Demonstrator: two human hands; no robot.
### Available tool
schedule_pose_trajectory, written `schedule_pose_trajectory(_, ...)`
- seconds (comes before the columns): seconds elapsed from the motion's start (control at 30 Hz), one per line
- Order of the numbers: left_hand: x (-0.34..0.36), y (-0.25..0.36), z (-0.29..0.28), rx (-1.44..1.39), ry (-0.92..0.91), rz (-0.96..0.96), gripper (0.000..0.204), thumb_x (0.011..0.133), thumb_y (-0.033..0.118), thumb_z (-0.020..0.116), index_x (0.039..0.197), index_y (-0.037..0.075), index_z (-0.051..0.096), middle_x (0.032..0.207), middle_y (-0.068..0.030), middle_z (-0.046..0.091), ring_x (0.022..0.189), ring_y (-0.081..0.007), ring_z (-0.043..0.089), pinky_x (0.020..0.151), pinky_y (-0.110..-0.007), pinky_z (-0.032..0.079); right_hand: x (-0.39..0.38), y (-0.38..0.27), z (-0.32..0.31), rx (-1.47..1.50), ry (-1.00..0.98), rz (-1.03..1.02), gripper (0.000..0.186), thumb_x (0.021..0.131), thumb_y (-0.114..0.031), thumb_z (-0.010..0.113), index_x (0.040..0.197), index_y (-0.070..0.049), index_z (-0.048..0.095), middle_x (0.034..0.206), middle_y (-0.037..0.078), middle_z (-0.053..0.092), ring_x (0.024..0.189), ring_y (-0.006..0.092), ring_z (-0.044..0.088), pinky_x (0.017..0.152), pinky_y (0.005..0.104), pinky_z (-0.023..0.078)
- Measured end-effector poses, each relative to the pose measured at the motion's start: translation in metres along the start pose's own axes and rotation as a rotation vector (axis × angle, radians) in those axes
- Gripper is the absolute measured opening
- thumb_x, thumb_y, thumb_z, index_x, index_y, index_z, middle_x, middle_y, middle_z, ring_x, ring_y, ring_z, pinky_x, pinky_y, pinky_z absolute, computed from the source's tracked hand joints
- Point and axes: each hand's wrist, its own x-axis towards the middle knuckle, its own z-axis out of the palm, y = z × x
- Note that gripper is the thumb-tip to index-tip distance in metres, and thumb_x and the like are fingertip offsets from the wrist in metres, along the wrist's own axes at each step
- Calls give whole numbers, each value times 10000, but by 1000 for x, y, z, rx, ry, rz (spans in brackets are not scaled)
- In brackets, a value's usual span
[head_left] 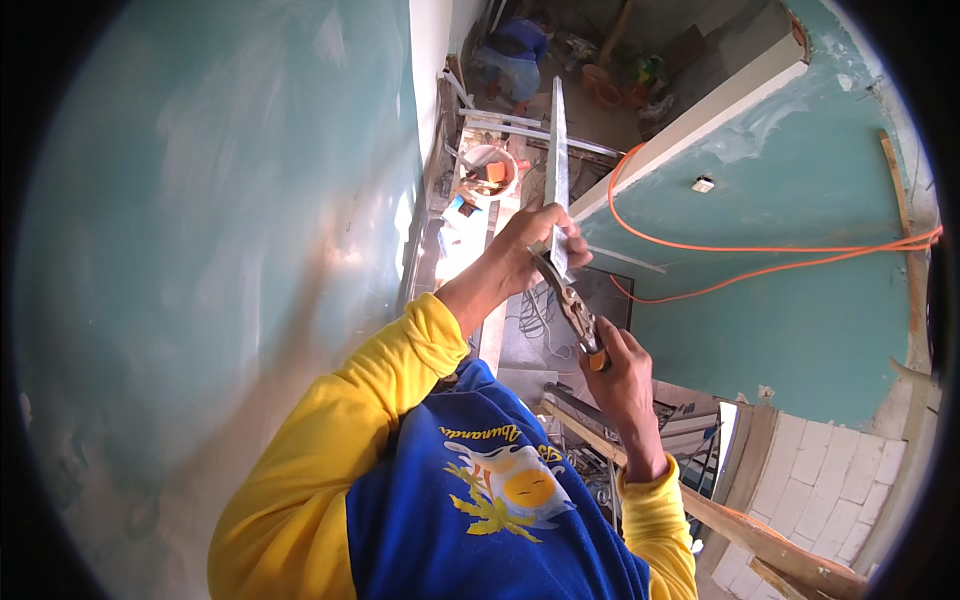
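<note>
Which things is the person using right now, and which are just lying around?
In use:
- long pale strip, held in the left hand
- plier-like tool, held in the right hand

Around, not held:
- orange cable
- round bucket
- wooden plank, lower right

They could be for other work; I can't tell.

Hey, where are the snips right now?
In the head view, the snips are just right of centre, gripped in the right hand, with their head near the lower end of the metal strip held in the left hand.
</note>
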Motion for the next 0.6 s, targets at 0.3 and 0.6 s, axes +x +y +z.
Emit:
schedule_pose_trajectory(0.3, -9, 2, -7, 29, -20, 39, 140, 916, 127, 662, 1025, 58, 609, 923, -84, 636, 796, -224, 679, 857, -457, 639, -5, 1, 7, 61, 18, 87, 487, 821, -55, 814, 1270, 29, 645, 940, 214, 713, 802, 404, 724, 724, 400, 576)
schedule_pose_trajectory(0.6, -10, 5, 15, 46, 52, 41, 97, 896, 79, 648, 962, 44, 586, 867, -86, 604, 788, -236, 675, 829, -450, 652, 2, 5, -11, -25, -35, -33, 449, 808, -7, 760, 1240, 24, 643, 934, 176, 686, 778, 370, 705, 681, 436, 561)
